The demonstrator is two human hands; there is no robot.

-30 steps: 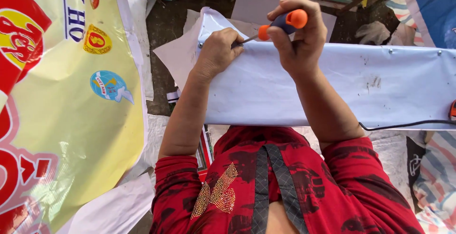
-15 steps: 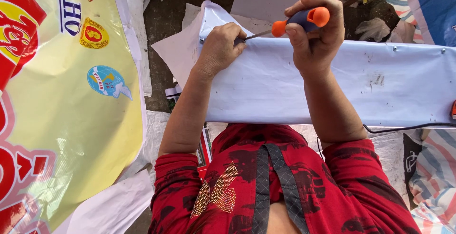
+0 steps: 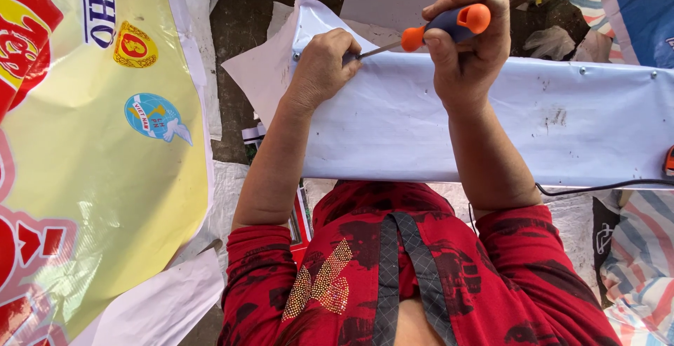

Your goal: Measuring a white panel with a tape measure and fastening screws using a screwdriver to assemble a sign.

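Orange-tipped screwdriver (image 3: 441, 29) clamped in right hand (image 3: 467, 51), left hand (image 3: 323, 65) closed, pressing white panel (image 3: 491, 125).

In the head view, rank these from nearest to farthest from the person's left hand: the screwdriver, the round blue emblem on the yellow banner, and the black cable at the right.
1. Screwdriver: its metal tip meets the left hand, just to the right.
2. Round blue emblem: to the left, on the yellow banner.
3. Black cable: far right, along the white panel's lower edge.

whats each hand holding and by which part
Right hand grips the screwdriver by its blue-and-orange handle; left hand pinches its metal shaft near the tip.
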